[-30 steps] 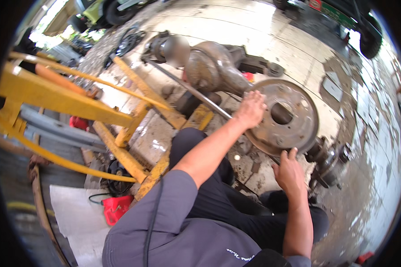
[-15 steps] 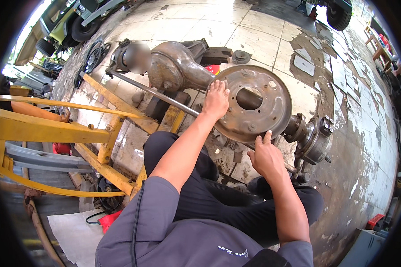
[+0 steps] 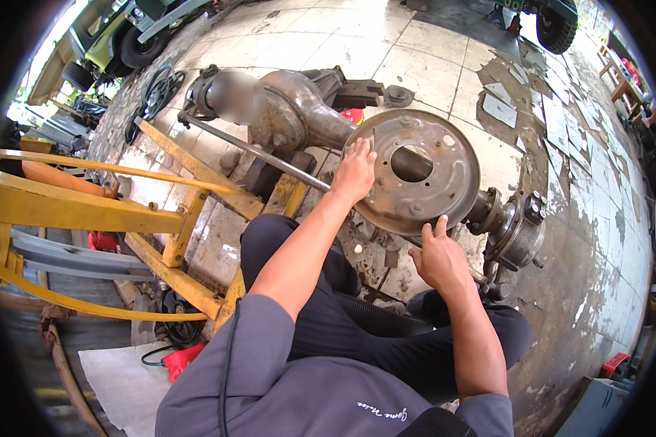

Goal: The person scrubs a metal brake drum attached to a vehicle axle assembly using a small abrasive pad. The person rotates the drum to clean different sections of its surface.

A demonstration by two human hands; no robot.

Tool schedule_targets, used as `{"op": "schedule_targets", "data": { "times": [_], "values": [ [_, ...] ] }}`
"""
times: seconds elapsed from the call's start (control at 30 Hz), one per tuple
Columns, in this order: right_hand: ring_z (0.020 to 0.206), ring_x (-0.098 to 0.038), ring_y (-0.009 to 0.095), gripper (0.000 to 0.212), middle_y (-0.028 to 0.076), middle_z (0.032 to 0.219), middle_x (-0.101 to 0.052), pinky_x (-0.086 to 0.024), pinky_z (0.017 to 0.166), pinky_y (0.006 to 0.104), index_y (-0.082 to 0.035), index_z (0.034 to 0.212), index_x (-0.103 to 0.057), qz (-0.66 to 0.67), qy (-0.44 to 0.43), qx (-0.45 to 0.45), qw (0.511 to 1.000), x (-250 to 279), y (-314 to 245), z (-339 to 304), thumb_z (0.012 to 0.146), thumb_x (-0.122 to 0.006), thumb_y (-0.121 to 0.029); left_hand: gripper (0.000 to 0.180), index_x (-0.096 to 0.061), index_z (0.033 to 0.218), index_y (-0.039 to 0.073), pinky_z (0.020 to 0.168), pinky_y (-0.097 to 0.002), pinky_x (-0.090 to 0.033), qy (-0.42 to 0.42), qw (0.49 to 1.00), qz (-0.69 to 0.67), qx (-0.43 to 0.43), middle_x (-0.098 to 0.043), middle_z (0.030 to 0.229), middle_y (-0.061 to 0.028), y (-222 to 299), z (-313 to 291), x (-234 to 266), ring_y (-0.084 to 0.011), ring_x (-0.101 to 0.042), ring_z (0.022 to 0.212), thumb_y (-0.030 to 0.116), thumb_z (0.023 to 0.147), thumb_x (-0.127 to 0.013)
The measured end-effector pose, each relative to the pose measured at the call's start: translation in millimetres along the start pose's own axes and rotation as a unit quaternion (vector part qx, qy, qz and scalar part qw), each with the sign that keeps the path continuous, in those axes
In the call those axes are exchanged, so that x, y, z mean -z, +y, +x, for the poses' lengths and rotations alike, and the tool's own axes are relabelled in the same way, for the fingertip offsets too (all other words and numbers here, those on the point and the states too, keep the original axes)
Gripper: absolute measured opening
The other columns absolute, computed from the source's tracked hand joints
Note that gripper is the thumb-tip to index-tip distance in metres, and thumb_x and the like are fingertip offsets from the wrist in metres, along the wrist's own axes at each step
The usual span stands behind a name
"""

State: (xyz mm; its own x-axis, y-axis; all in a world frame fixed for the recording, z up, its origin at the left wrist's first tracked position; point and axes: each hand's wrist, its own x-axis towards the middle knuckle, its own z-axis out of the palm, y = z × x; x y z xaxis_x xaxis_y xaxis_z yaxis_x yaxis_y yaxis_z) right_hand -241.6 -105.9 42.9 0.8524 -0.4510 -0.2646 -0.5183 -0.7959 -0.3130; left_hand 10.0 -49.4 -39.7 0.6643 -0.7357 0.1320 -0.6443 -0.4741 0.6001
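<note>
A round, rusty brown brake backing plate [image 3: 437,193] with a large centre hole and several smaller holes is held up between my hands. My left hand [image 3: 356,172] lies along its left edge, fingers on the face. At the lower rim, my right hand [image 3: 441,258] touches the plate with its fingertips, thumb set apart; part of its grip is hidden. Behind the plate stretches a vehicle axle with a bulging differential housing [image 3: 288,109] on the left and a hub [image 3: 514,237] on the right. A long steel rod [image 3: 259,153] runs in front of the housing.
A yellow steel frame [image 3: 80,207] stands at my left, with its beams reaching under the axle. Past the plate lies a small round metal part [image 3: 399,95]. Broken tiles [image 3: 498,109] lie at the far right. A blue-grey box [image 3: 598,400] stands at lower right.
The view has shifted slightly. Both hands stay on the backing plate, which has tilted a little; a brownish shaft now fills more of its centre hole.
</note>
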Motion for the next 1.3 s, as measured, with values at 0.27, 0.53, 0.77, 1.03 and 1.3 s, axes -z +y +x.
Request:
{"op": "schedule_targets", "data": {
  "times": [0.27, 0.53, 0.77, 1.03, 1.3],
  "values": [
    [0.092, -0.069, 0.045, 0.063, 0.049, 0.137, -0.035, -0.056, 0.081, 0.0437, 0.016, 0.131, -0.048, -0.006, -0.005, -0.005, 1.000, -1.7, -4.2, 1.7, 0.089, -0.066, -0.028, 0.053, -0.039, 0.143, -0.008, 0.117, -0.0464, -0.030, -0.012, 1.000, -0.014, -0.010, -0.040, 0.146, -0.0322, -4.5, -0.9, 1.4, -0.0462, -0.035, 0.138, 0.030, 0.106, -0.038],
    [0.095, -0.066, 0.049, 0.062, 0.048, 0.138, -0.034, -0.054, 0.085, 0.0474, 0.012, 0.131, -0.049, 0.010, -0.012, -0.023, 1.000, -2.7, -0.2, 2.5, 0.088, -0.069, -0.027, 0.049, -0.059, 0.125, -0.006, 0.101, -0.0363, -0.045, -0.007, 0.967, -0.250, 0.057, -0.066, 0.121, -0.0211, -14.9, 5.5, 52.1, -0.0268, -0.063, 0.114, 0.037, 0.106, -0.043],
    [0.100, -0.065, 0.048, 0.062, 0.045, 0.142, -0.033, -0.053, 0.087, 0.0485, 0.008, 0.134, -0.049, 0.031, -0.015, -0.022, 0.999, -0.3, 3.3, -0.7, 0.088, -0.069, -0.027, 0.050, -0.059, 0.127, -0.001, 0.094, -0.0369, -0.046, 0.098, 0.968, -0.218, 0.077, -0.068, 0.114, -0.0196, -22.4, 27.3, 78.4, -0.0271, -0.064, 0.108, 0.040, 0.106, -0.040],
    [0.099, -0.065, 0.049, 0.061, 0.045, 0.142, -0.033, -0.054, 0.086, 0.0488, 0.008, 0.134, -0.049, 0.049, -0.004, -0.015, 0.999, -3.4, 10.3, -4.2, 0.088, -0.069, -0.026, 0.052, -0.057, 0.132, 0.004, 0.097, -0.0459, -0.046, -0.008, 0.995, -0.096, 0.020, -0.064, 0.119, -0.0268, 1.9, 45.1, 17.3, -0.0426, -0.058, 0.115, 0.043, 0.105, -0.036],
    [0.102, -0.062, 0.051, 0.060, 0.041, 0.145, -0.034, -0.053, 0.087, 0.0499, 0.006, 0.136, -0.047, 0.062, -0.007, -0.016, 0.998, -0.4, 6.0, -3.5, 0.088, -0.069, -0.024, 0.052, -0.065, 0.111, 0.003, 0.093, -0.0518, -0.046, 0.002, 0.995, -0.098, 0.021, -0.065, 0.111, -0.0276, -4.6, 73.3, 8.9, -0.0457, -0.059, 0.110, 0.044, 0.102, -0.035]
  ]
}}
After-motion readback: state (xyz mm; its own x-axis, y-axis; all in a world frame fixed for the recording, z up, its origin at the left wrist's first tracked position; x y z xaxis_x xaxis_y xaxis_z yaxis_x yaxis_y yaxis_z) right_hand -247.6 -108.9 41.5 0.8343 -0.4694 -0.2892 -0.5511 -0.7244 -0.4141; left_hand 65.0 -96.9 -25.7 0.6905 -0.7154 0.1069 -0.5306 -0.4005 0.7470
